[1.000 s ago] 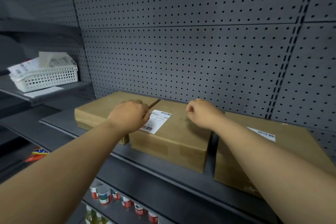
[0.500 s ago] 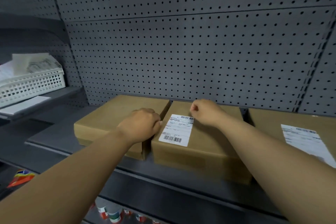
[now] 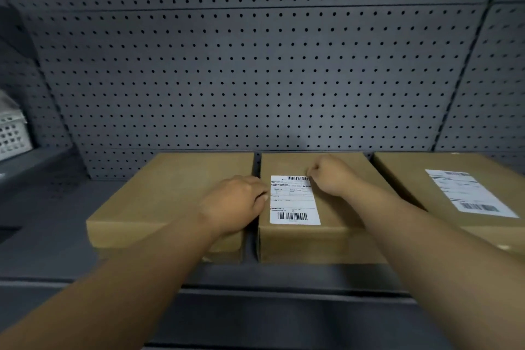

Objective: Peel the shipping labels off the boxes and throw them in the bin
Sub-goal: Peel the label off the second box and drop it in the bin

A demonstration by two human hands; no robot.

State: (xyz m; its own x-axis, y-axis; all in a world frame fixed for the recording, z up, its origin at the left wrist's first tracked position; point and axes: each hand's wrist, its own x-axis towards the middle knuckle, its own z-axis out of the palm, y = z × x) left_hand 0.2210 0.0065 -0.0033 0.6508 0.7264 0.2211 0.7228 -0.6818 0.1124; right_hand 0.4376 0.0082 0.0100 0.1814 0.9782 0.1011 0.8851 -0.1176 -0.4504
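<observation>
Cardboard boxes sat three in a row on a dark grey shelf (image 3: 56, 236), backed by a perforated grey panel (image 3: 255, 79). The middle box (image 3: 335, 239) carried a white shipping label (image 3: 294, 202) on its top, lying flat, with barcodes at its far and near ends. The left hand (image 3: 237, 207) rested across the gap between the left box (image 3: 159, 196) and the middle box, its fingers curled together and pressed against the left edge of that label. The right hand (image 3: 331, 176) was bunched into a loose fist at the label's far right corner, fingertips (image 3: 311, 176) pinched close at the corner; whether they actually gripped the paper could not be told. The right box (image 3: 426, 173) bore a second label (image 3: 470, 193), untouched and flat. At the far left edge, a white lattice basket (image 3: 11, 133) stood on a neighbouring shelf, only partly in view.
</observation>
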